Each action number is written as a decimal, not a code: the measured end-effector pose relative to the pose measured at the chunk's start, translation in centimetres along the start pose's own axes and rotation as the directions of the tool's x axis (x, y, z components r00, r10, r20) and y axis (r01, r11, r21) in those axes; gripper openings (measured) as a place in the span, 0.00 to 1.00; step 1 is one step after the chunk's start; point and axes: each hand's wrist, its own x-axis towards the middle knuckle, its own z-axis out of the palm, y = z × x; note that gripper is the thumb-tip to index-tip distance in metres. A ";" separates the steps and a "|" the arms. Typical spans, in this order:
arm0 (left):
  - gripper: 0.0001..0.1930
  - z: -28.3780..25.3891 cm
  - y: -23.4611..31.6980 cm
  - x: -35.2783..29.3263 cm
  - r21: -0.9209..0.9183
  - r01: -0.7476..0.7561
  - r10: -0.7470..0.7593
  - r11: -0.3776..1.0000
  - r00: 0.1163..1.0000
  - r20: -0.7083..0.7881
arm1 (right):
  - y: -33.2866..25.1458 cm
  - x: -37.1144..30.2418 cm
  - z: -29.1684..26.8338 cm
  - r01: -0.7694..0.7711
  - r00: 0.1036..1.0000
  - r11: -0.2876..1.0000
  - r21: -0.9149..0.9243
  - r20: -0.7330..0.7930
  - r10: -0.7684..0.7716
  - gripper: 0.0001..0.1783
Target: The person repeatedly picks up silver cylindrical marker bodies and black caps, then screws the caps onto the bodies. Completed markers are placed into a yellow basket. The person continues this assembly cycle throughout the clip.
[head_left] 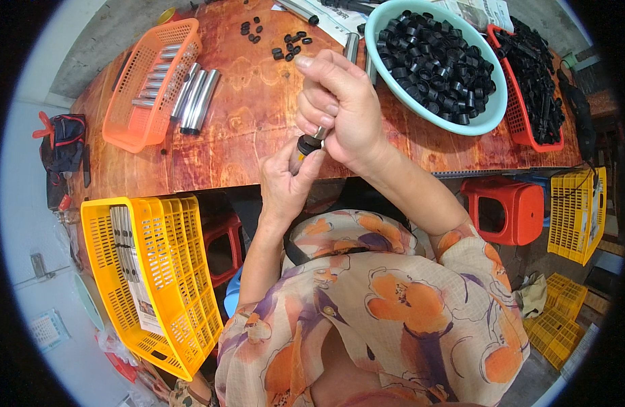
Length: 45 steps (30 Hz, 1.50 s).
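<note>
Black cap [308,144] and metal tube [318,133] held above counter [245,115] edge.
Cap pinched by left hand [285,183] fingers; tube gripped in right hand [343,112], long axis tilted, directly above the cap.

Both forearms come up bare from the elbows, no watch, no bracelet, no ring on any finger of the left hand [285,178] or the right hand [339,108]. Well back from the fingers, short loose sleeves [461,252] begin, part of a thin cream blouse [394,305] printed with big orange flowers, purple-grey leaves and dark outlines. Nails on the fingers are short and plain, unpainted. A dark strap [295,254] crosses the cloth just behind the left wrist.
</note>
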 end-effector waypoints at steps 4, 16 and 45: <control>0.19 0.1 -0.4 0.0 -0.046 0.008 -0.008 0.999 1.000 0.001 | 0.0 -0.4 0.4 0.045 0.997 0.989 -0.144 0.065 -0.036 0.16; 0.16 3.1 -4.7 3.0 -0.298 -0.297 0.222 0.907 0.940 -0.260 | -0.3 1.4 2.3 0.333 0.927 0.787 -0.519 0.330 -0.175 0.17; 0.12 3.7 -8.4 3.7 -0.407 -0.169 0.212 0.898 0.975 0.062 | -1.5 2.2 1.7 0.130 0.894 0.787 -0.603 0.414 0.169 0.18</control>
